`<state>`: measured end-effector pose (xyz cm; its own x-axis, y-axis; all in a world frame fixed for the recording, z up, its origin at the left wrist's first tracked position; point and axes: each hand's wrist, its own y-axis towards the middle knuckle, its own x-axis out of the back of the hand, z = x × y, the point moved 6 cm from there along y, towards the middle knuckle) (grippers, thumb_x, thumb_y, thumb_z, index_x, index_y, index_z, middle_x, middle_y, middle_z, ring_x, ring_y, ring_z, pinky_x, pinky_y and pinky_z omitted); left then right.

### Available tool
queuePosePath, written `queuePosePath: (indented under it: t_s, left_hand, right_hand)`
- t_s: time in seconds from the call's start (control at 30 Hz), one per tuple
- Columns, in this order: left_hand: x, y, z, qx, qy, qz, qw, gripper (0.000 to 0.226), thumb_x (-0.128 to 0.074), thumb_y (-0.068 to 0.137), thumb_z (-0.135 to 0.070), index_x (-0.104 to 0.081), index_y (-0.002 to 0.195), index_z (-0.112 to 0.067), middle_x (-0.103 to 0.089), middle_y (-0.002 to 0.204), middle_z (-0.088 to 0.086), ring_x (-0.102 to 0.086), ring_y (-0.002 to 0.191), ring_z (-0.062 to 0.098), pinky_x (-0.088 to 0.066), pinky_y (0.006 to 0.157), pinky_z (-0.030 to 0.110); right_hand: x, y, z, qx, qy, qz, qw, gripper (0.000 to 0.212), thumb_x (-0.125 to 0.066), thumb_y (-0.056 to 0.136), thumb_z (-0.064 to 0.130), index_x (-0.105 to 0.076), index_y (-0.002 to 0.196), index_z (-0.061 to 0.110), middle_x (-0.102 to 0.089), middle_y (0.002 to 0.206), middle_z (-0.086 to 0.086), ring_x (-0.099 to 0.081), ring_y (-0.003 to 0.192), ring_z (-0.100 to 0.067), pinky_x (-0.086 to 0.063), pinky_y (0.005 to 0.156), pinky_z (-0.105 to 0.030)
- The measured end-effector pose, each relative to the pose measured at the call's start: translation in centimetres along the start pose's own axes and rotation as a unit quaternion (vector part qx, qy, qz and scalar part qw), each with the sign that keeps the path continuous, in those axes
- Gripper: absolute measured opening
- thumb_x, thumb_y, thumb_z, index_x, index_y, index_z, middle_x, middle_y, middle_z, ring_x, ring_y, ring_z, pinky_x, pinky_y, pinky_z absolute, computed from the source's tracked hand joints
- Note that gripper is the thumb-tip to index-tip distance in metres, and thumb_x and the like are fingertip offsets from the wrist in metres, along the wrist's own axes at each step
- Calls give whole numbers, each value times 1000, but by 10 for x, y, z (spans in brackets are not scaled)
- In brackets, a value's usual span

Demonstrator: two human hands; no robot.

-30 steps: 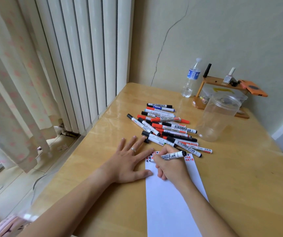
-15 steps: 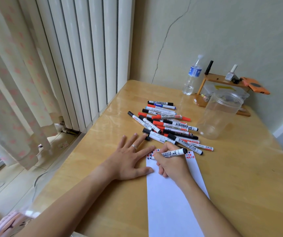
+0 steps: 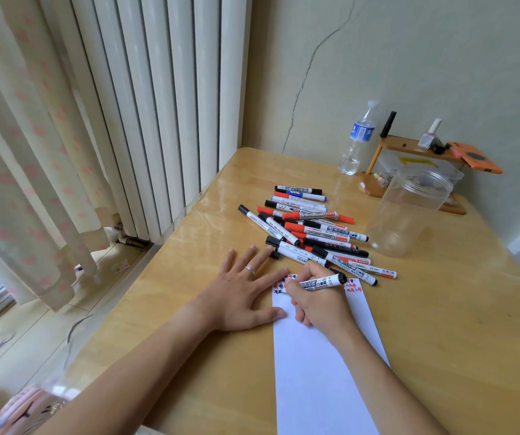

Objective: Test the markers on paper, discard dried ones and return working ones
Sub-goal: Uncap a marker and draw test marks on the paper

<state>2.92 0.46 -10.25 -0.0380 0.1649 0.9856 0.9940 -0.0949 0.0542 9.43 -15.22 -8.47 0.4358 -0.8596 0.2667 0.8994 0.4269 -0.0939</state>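
Note:
A white sheet of paper (image 3: 321,378) lies on the wooden table, with red and black scribbles along its far edge. My right hand (image 3: 318,304) grips a white whiteboard marker (image 3: 323,283) with a black end, its tip down on the paper's top left corner. Flat beside it, my left hand (image 3: 240,296) presses on the table with fingers spread, index finger and thumb touching the paper's left edge. Beyond the paper lies a loose pile of several markers (image 3: 310,229) with black, red and blue caps.
An empty clear plastic jar (image 3: 406,215) stands right of the pile. Behind it are a water bottle (image 3: 357,139) and a small wooden shelf (image 3: 415,149) with small items against the wall. The table's left edge (image 3: 145,277) drops off next to a radiator.
My right hand has kept the marker on the paper's top edge with only small shifts. The left hand has stayed flat. The view has tilted slightly.

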Motion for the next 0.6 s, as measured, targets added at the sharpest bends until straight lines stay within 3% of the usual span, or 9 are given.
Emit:
queuePosePath:
  t_s: [0.27,0.4,0.5,0.6]
  left_hand:
    - [1,0,0,5,-7,-1,1000,80,-28,88,-86,-5,158,-54,16,170,-8,16,157,22,5,123,58]
    - [5,-2,-1,-2,-31,-10,999,79,-19,86,-88,-7,157,-55,11,170,-9,14,157,19,7,124,56]
    - [9,-3,0,2,-86,-29,996,70,-14,93,-78,-12,158,-51,-3,170,-11,6,157,12,8,125,52]
    - [17,3,4,29,-101,-77,991,66,-11,99,-58,-27,159,-34,-30,161,-8,-17,152,12,-9,124,49]
  right_hand:
    - [1,1,-2,6,18,-10,1000,26,-69,93,8,-45,86,1,-54,57,-15,-47,40,-23,-32,42,-24]
    - [1,3,-2,2,3,2,1000,22,-68,92,9,-47,87,4,-54,59,-15,-47,41,-23,-30,41,-22]
    - [3,2,-3,6,20,-1,1000,23,-68,93,9,-47,83,7,-54,58,-13,-46,39,-23,-28,41,-22]
    - [8,2,-3,18,63,-14,998,24,-67,95,7,-49,80,9,-56,59,-17,-45,39,-23,-28,43,-23]
